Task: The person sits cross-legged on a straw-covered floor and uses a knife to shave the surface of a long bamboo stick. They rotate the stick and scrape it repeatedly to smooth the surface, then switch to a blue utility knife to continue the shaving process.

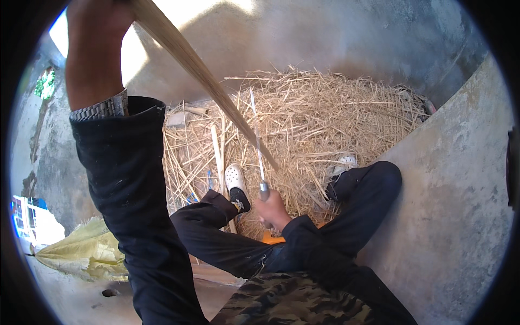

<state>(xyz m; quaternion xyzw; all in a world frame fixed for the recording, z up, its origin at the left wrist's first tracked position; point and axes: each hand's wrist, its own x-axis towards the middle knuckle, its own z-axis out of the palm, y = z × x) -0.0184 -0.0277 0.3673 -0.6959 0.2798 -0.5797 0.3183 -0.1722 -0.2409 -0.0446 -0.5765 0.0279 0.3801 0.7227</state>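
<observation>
My left hand is raised at the upper left, closed round the top of a long tan strip that looks like split bamboo. Its fingers are partly cut off by the picture's edge. The strip slants down to the right, narrowing toward its lower end above the floor. In front of my lap, my right hand is wrapped round the handle of a knife. The knife's long, thin blade points up and away and crosses the strip near its lower end. Whether blade and strip touch, I cannot tell.
A heap of straw-like shavings covers the floor ahead, around my white clogs. Pale sticks lie left of centre. A concrete wall rises close on my right. A yellow sack lies left; something orange shows beneath me.
</observation>
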